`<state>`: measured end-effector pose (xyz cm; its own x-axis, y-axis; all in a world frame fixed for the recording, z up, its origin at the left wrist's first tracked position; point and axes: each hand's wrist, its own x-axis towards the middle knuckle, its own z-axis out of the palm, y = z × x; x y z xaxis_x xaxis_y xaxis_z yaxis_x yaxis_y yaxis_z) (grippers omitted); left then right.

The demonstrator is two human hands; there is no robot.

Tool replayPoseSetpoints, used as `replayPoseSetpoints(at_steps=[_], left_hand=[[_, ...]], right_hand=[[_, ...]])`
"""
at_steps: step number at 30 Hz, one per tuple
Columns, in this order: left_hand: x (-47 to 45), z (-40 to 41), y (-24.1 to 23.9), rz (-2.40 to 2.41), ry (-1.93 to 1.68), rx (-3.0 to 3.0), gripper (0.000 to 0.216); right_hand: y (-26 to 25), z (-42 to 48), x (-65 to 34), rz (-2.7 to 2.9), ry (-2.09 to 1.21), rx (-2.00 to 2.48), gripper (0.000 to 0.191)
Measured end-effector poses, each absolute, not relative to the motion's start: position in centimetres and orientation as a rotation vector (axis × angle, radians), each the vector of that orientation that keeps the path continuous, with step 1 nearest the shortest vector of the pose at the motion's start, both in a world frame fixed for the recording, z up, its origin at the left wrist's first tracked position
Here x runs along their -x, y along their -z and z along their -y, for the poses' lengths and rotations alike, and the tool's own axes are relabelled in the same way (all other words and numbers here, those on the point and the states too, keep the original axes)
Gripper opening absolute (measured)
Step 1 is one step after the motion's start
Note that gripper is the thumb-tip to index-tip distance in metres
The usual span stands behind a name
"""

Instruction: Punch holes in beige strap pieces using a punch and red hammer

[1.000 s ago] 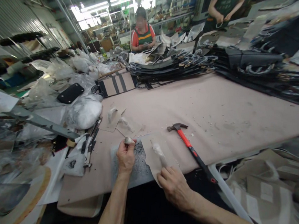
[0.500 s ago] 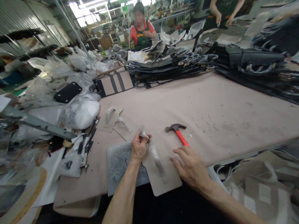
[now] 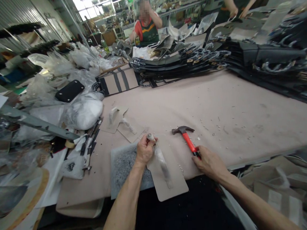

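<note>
My left hand [image 3: 145, 149] is closed around a short cylindrical punch [image 3: 150, 137] with a pale, wrapped-looking top; its lower end is hidden by my fingers. Under it lies a flat beige panel [image 3: 172, 189] with a handle [image 3: 162, 165] wrapped in clear plastic, its near edge overhanging the table. My right hand [image 3: 207, 160] has its fingers closed on the dark grip end of a claw hammer [image 3: 187, 140] with a red handle. The hammer's head rests on or just over the table, pointing away from me. A worn grey pad [image 3: 124, 167] lies partly beneath the panel.
Two more beige panels with wrapped handles [image 3: 127, 126] lie beyond my left hand. Black bag pieces [image 3: 176, 67] are stacked at the back of the table [image 3: 236, 122]. Plastic bags [image 3: 83, 113] crowd the left. Small bits are scattered right of the hammer. Two people [image 3: 148, 34] work opposite.
My right hand has moved from open beside the panel to the hammer's handle and closed on it. My left hand still holds the punch at about the same spot.
</note>
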<state>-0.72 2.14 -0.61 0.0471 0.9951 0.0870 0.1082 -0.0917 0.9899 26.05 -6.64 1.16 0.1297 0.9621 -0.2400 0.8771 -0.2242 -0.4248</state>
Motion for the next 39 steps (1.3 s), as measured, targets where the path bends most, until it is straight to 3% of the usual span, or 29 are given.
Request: replayPoseSetpoints(at_steps=[5, 8, 11, 14, 17, 19, 23, 28, 34, 39], left_hand=[[0.2, -1.8, 0.4, -1.300, -1.214, -1.450, 0.012], [-0.2, -1.4, 0.1, -1.339, -1.254, -1.462, 0.010], [-0.4, -1.0, -0.4, -1.325, -1.244, -1.478, 0.012], [-0.3, -0.9, -0.6, -1.327, -1.215, -1.540, 0.013], [0.0, -0.9, -0.5, -1.316, -1.191, -1.593, 0.014], [0.1, -1.0, -0.3, -1.301, -1.177, -1.600, 0.013], [0.3, -1.0, -0.3, -1.295, -1.135, -1.624, 0.013], [0.3, -1.2, -0.8, -1.279, -1.094, -1.659, 0.013], [0.2, -1.3, -0.8, -1.274, -1.074, -1.652, 0.010], [0.4, -1.2, -0.4, -1.253, -1.082, -1.668, 0.013]], right_hand=[[-3.1, 6.2, -25.5, 0.910, -1.744, 1.773, 0.011], [-4.5, 6.4, -24.4, 0.556, -1.939, 1.548, 0.013], [-6.6, 6.5, -23.4, 0.829, -1.728, 1.635, 0.023], [-9.0, 6.6, -23.0, 1.436, -1.185, 1.712, 0.034], [-10.5, 6.5, -22.9, 1.931, -0.605, 1.701, 0.032], [-11.1, 6.1, -23.0, 2.176, -0.425, 1.702, 0.027], [-13.1, 5.2, -23.1, 2.374, -0.257, 1.686, 0.026], [-15.5, 5.0, -22.5, 2.005, -0.106, 1.576, 0.033], [-12.7, 5.2, -22.8, 2.340, -0.404, 1.726, 0.025], [-13.2, 5.4, -22.6, 2.122, -0.295, 1.813, 0.032]])
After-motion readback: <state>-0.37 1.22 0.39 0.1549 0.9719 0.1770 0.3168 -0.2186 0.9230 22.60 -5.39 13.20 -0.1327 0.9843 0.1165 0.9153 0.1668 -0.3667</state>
